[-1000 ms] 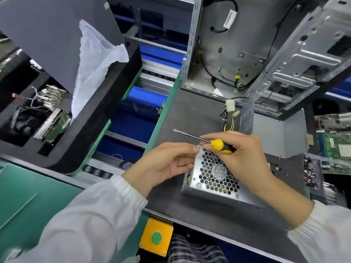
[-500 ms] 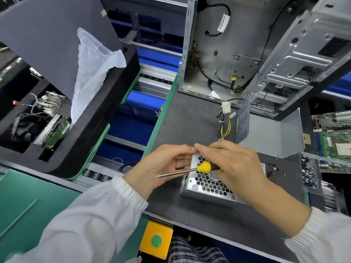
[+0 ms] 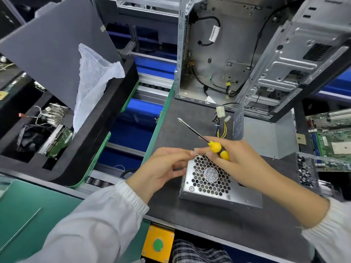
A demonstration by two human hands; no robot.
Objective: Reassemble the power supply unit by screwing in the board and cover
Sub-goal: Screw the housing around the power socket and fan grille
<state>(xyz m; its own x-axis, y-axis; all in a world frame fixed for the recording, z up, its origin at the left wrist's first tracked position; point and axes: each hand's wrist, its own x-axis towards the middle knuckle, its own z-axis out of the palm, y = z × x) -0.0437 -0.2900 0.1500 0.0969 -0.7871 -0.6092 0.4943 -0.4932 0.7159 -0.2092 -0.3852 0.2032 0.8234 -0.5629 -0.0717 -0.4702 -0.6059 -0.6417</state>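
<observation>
PSU point(image 3: 210, 179) is sitting fan-grille up on the dark bench point(image 3: 190, 118), near its front edge. Left hand point(image 3: 163, 170) is reaching in palm-up, fingertips pinching a small screw point(image 3: 197, 153) over the grille's far-left corner. Right hand point(image 3: 237, 158) is curling round the yellow-handled screwdriver point(image 3: 205, 140), shaft pointing up-left, tip off the PSU.

My power supply unit point(image 3: 218, 188) was bare, dull-shining sheet metal; my screwdriver point(image 3: 207, 142) had a glossy steel shaft and smooth yellow plastic handle; the mat point(image 3: 190, 219) looked matt grey.
</observation>
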